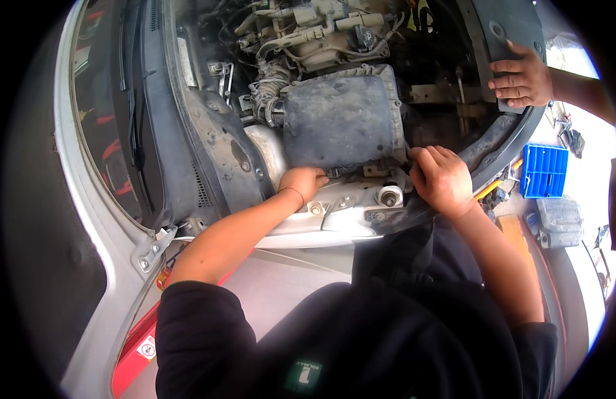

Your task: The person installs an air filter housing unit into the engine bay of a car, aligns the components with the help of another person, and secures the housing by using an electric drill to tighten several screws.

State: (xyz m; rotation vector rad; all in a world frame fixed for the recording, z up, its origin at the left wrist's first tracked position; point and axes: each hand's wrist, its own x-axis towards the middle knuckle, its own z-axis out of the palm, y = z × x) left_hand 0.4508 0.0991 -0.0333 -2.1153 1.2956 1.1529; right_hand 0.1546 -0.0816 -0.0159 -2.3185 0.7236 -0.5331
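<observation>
A dusty black air filter box (341, 120) sits in a car's engine bay, its ribbed intake hose (268, 90) joined at the left. My left hand (304, 185) is closed at the box's near edge, fingertips pinching the rim beside a small metal clip (334, 173). By the near right corner of the box, my right hand (443, 178) is curled into a fist-like grip. Its fingers hide whatever they hold. A round metal strut mount (389, 195) lies between my hands, on the silver inner fender (338, 206).
Another person's hand (522, 78) rests flat on the black front panel (497, 33). The engine (321, 33) lies beyond the box. At left are the windshield and wiper (136, 120). A blue plastic crate (544, 171) and a grey case (559, 223) stand at right.
</observation>
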